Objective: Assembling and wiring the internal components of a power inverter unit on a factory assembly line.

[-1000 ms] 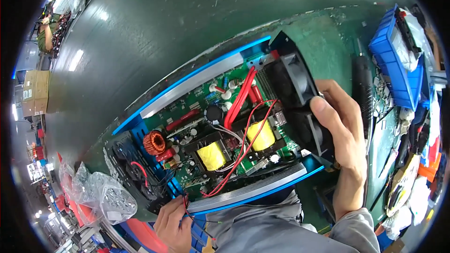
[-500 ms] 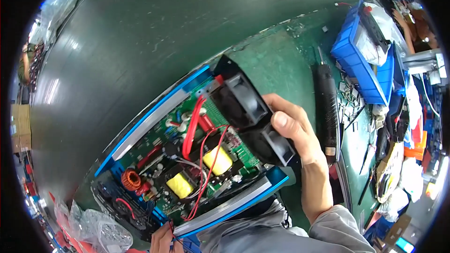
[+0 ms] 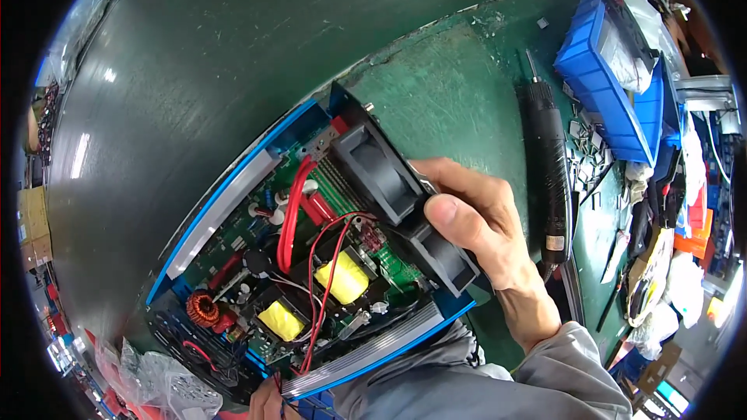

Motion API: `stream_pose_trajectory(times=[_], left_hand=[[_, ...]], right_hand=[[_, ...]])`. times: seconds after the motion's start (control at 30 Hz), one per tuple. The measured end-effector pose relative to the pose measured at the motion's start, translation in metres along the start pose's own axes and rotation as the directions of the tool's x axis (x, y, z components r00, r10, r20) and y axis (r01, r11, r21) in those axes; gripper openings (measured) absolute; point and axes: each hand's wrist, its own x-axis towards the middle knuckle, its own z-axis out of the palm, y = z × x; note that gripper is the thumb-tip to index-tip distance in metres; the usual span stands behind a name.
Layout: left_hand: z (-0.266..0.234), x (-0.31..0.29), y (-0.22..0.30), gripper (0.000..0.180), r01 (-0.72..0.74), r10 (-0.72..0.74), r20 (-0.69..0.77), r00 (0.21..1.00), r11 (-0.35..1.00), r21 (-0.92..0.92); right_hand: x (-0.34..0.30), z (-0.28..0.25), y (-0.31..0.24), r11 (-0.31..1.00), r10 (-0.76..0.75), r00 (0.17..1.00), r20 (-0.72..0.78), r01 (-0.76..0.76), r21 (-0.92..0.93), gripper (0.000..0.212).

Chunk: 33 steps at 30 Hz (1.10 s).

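An open blue metal case point(image 3: 226, 187) with silver heatsink rails lies at an angle before me. Inside it is a green circuit board point(image 3: 327, 187) with yellow transformers point(image 3: 342, 280), a copper coil point(image 3: 202, 308) and red wires point(image 3: 291, 222). My right hand point(image 3: 475, 225) is closed on a black end panel with two fans point(image 3: 381, 175), thumb on the near side, at the case's right end. At the lower left corner, my left hand point(image 3: 268, 402) shows only in part, its fingers curled beside thin wires; what they grip is hidden. Another black panel point(image 3: 198, 354) is at the left end.
A black electric screwdriver point(image 3: 548, 163) lies to the right, beside scattered small metal pieces point(image 3: 587, 155). Beyond is a blue bin point(image 3: 595, 70) holding bagged parts. Clear plastic bags point(image 3: 159, 381) are at lower left. A dark green surface point(image 3: 257, 31) spreads beyond the table's edge.
My right hand has moved left and turned the fan panel more upright against the case's right end. The case has shifted slightly left. My left hand stays at the lower corner.
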Motion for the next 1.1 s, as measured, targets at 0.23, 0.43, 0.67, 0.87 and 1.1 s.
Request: stream_pose_trajectory(times=[0.23,0.43,0.67,0.87,1.1], left_hand=[[0.004,-0.002,-0.010,0.020,-0.008,0.003,-0.053,0.999,0.996,-0.088],[0.002,0.009,-0.006,0.021,0.001,-0.004,-0.028,1.000,0.994,-0.112],[0.001,0.016,-0.001,0.017,0.001,-0.007,-0.062,0.998,0.996,-0.094],[0.003,0.013,-0.004,0.016,0.022,-0.026,-0.041,0.999,0.996,-0.089],[0.006,0.001,-0.009,0.030,0.174,-0.177,0.001,0.984,0.965,-0.198]], right_hand=[[0.000,0.001,-0.002,1.000,0.022,0.999,-0.024,-0.022,0.019,0.044],[0.000,0.004,-0.001,0.994,0.017,0.997,-0.081,-0.009,0.105,0.045],[-0.001,-0.003,0.002,0.992,0.043,0.997,-0.061,-0.036,0.119,0.047],[0.002,-0.002,-0.002,0.980,0.089,0.995,-0.053,-0.078,0.183,0.048],[0.000,0.009,0.015,0.983,0.038,0.925,-0.377,0.033,0.178,0.060]])
